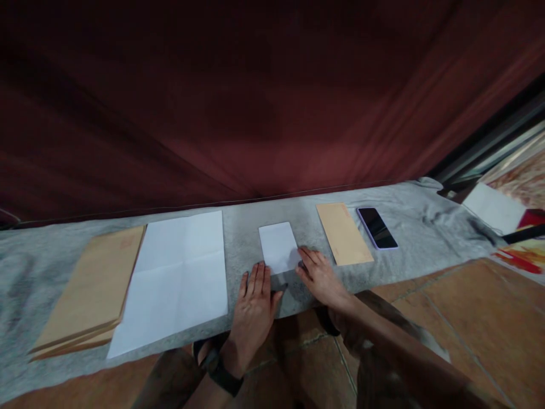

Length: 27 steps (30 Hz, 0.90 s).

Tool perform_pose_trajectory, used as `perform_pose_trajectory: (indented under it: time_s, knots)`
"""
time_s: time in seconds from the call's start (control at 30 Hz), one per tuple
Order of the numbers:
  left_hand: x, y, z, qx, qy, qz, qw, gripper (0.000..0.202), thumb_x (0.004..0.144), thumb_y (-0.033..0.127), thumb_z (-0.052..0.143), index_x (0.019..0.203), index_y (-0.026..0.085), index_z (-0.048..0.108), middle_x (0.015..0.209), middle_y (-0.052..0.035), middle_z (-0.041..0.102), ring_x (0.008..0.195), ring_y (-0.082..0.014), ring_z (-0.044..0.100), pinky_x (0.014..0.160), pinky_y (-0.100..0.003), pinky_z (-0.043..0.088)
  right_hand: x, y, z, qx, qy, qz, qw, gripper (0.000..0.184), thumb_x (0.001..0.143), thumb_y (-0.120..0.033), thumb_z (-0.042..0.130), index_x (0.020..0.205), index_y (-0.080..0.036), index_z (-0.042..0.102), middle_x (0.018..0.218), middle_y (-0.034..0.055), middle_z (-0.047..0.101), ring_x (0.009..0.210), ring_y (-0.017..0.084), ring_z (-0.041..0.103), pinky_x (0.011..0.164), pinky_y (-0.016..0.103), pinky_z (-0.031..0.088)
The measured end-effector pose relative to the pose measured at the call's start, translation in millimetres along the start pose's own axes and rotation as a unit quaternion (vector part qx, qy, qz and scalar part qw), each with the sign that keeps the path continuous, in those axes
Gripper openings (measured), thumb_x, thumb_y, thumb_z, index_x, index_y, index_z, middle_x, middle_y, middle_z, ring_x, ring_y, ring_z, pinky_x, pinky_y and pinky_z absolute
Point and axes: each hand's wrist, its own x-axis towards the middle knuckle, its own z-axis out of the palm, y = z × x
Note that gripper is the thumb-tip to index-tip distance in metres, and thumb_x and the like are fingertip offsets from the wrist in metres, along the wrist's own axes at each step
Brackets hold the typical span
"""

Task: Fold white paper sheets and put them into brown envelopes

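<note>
A small folded white paper (277, 245) lies on the grey cloth (255, 227) in front of me. My left hand (254, 301) rests flat on the cloth, fingers together, with its fingertips at the paper's near edge. My right hand (318, 274) lies flat too, its fingertips touching the paper's near right corner. Neither hand holds anything. A black band sits on my left wrist.
A large creased white sheet (181, 278) and a stack of brown envelopes (91, 289) lie to the left. A single brown envelope (344, 233) and a phone (377, 227) lie to the right. A dark red curtain hangs behind. Tiled floor shows below.
</note>
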Motion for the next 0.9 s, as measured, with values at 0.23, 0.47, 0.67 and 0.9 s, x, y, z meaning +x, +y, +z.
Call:
perform_pose_trajectory:
  time_s: [0.23, 0.47, 0.67, 0.9]
  knots:
    - [18.0, -3.6, -1.2, -0.032, 0.040, -0.031, 0.998, 0.036, 0.099, 0.030, 0.042, 0.123, 0.014, 0.063, 0.130, -0.0144, 0.066, 0.123, -0.0282, 0.060, 0.103, -0.046, 0.051, 49.9, -2.4, -3.9, 0.026, -0.035, 0.148, 0.988, 0.040, 0.098, -0.034, 0.048, 0.131, -0.014, 0.059, 0.107, 0.0140, 0.071, 0.091, 0.025, 0.069, 0.080, 0.035, 0.053]
    - [29.9, 2.2, -8.3, -0.061, 0.017, -0.056, 0.996, 0.026, 0.097, 0.022, 0.044, 0.110, 0.016, 0.065, 0.119, -0.0125, 0.070, 0.110, -0.0267, 0.064, 0.097, -0.046, 0.052, 71.2, -4.1, 2.8, 0.086, -0.054, 0.216, 0.971, 0.030, 0.089, -0.035, 0.061, 0.112, -0.015, 0.065, 0.091, 0.0084, 0.075, 0.082, 0.022, 0.071, 0.066, 0.027, 0.047]
    - [32.9, -55.4, -41.4, -0.076, 0.067, -0.125, 0.987, 0.029, 0.097, 0.029, 0.044, 0.111, 0.019, 0.067, 0.124, -0.0115, 0.068, 0.115, -0.0265, 0.061, 0.100, -0.045, 0.049, 78.5, 8.6, 6.5, 0.193, -0.077, 0.192, 0.959, 0.016, 0.081, -0.031, 0.063, 0.069, -0.020, 0.064, 0.069, 0.0016, 0.068, 0.068, 0.018, 0.064, 0.056, 0.025, 0.039]
    - [-57.3, -222.6, -112.6, -0.024, 0.136, -0.374, 0.917, 0.039, 0.090, 0.041, 0.048, 0.117, 0.019, 0.065, 0.116, -0.0110, 0.068, 0.105, -0.0281, 0.064, 0.094, -0.044, 0.052, 76.2, 20.3, 5.8, 0.287, -0.068, 0.185, 0.938, 0.017, 0.074, -0.034, 0.063, 0.066, -0.019, 0.064, 0.067, 0.0012, 0.066, 0.066, 0.018, 0.061, 0.057, 0.026, 0.040]
